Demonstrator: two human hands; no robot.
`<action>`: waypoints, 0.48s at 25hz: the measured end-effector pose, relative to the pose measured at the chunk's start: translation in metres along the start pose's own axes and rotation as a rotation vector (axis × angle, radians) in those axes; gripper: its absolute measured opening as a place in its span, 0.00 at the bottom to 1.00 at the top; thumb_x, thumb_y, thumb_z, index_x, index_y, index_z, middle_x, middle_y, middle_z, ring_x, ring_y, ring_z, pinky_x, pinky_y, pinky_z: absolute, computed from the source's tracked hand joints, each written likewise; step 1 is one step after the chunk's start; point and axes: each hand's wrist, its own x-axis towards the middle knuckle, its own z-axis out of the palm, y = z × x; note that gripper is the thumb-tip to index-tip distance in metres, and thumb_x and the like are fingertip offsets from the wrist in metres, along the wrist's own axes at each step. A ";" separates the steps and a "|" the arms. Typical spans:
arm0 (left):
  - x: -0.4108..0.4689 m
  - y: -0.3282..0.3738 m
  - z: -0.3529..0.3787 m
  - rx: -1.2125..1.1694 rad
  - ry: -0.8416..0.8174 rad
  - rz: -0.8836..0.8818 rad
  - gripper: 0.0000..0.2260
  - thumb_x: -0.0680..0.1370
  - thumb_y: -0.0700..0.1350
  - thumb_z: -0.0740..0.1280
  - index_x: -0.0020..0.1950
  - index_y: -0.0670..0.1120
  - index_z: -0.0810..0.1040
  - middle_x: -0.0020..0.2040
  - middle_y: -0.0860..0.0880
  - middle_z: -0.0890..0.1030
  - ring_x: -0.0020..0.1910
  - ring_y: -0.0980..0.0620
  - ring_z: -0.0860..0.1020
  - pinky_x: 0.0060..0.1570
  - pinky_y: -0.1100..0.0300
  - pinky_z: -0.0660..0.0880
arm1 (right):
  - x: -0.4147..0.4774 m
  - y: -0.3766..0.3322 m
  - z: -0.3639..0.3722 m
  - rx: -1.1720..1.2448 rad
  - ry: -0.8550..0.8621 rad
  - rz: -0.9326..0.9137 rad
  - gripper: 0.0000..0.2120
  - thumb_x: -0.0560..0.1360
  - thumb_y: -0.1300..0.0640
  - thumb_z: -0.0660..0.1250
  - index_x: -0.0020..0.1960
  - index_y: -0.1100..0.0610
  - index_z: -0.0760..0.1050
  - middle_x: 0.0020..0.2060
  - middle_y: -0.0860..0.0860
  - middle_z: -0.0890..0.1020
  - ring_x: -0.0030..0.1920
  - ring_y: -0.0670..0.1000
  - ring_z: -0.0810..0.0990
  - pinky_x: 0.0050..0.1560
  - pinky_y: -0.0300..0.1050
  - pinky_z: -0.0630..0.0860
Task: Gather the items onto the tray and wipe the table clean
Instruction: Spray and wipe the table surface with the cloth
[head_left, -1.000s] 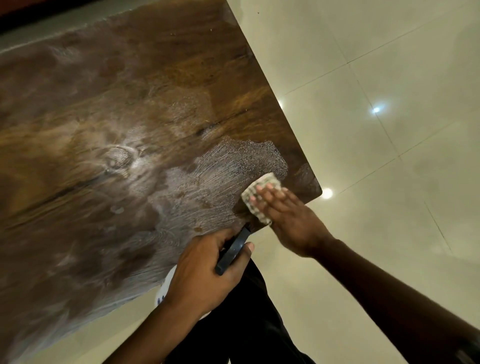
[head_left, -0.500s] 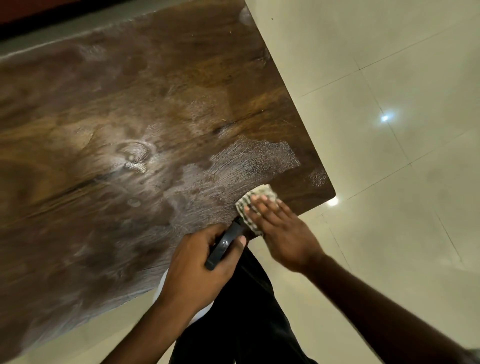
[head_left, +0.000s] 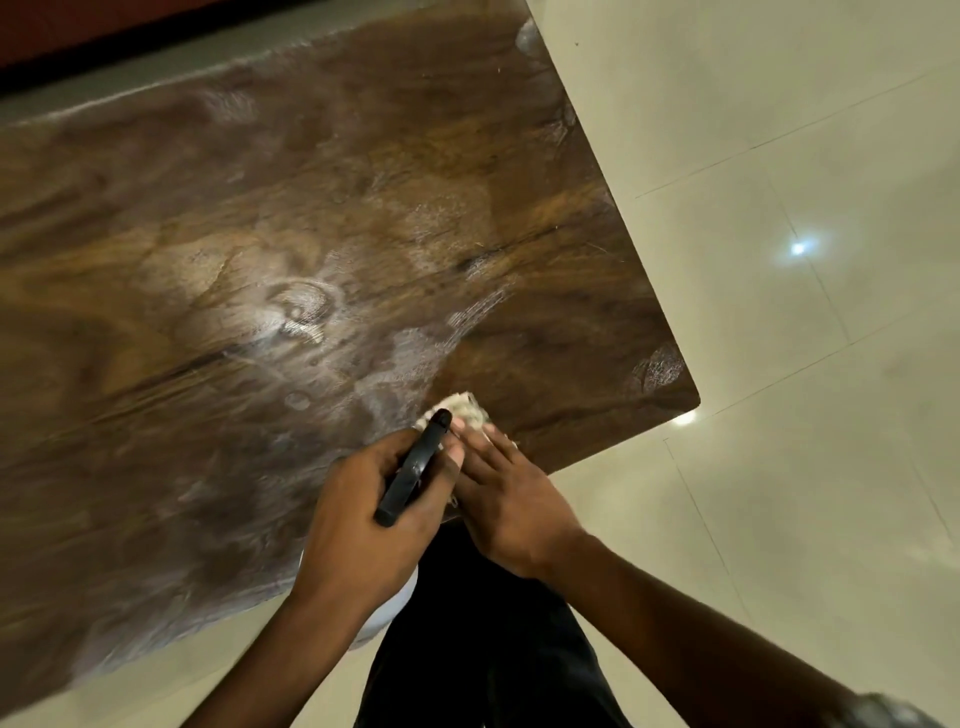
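Observation:
A dark wooden table (head_left: 311, 218) fills the left and middle of the head view, streaked with pale wet smears. My right hand (head_left: 511, 499) lies flat on a small checked cloth (head_left: 465, 408) and presses it onto the table near the front edge. Most of the cloth is hidden under the fingers. My left hand (head_left: 363, 519) is right beside it, closed around the black trigger head of a spray bottle (head_left: 415, 467). The bottle's white body (head_left: 379, 621) shows only partly below my left wrist. No tray is in view.
The table's right corner (head_left: 685, 400) ends close to my right hand, with glossy cream floor tiles (head_left: 779, 364) beyond. My dark trousers (head_left: 483, 639) stand against the front edge. A dark red wall strip (head_left: 78, 31) runs along the top left.
My right hand has slid the cloth leftward along the front edge, away from the corner, until it meets my left hand. The foamy patch near the corner has been wiped away.

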 end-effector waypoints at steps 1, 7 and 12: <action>0.001 0.000 -0.001 -0.014 -0.004 -0.003 0.11 0.81 0.55 0.71 0.45 0.49 0.84 0.27 0.44 0.75 0.28 0.38 0.75 0.32 0.38 0.76 | -0.020 0.010 -0.002 -0.043 -0.048 -0.040 0.35 0.80 0.53 0.61 0.85 0.52 0.57 0.85 0.52 0.58 0.86 0.55 0.54 0.85 0.58 0.55; -0.003 0.002 -0.006 -0.056 0.023 -0.077 0.23 0.77 0.62 0.70 0.31 0.48 0.72 0.24 0.43 0.67 0.29 0.33 0.72 0.32 0.39 0.74 | -0.042 0.125 -0.052 0.017 0.219 0.673 0.34 0.82 0.51 0.53 0.87 0.54 0.52 0.86 0.56 0.54 0.87 0.56 0.51 0.83 0.64 0.58; 0.005 0.000 -0.014 -0.125 0.192 -0.114 0.30 0.74 0.63 0.70 0.29 0.38 0.70 0.24 0.36 0.68 0.26 0.33 0.71 0.37 0.36 0.77 | 0.007 0.025 -0.006 0.060 0.231 0.693 0.35 0.81 0.51 0.52 0.87 0.52 0.52 0.87 0.52 0.52 0.87 0.55 0.47 0.84 0.60 0.54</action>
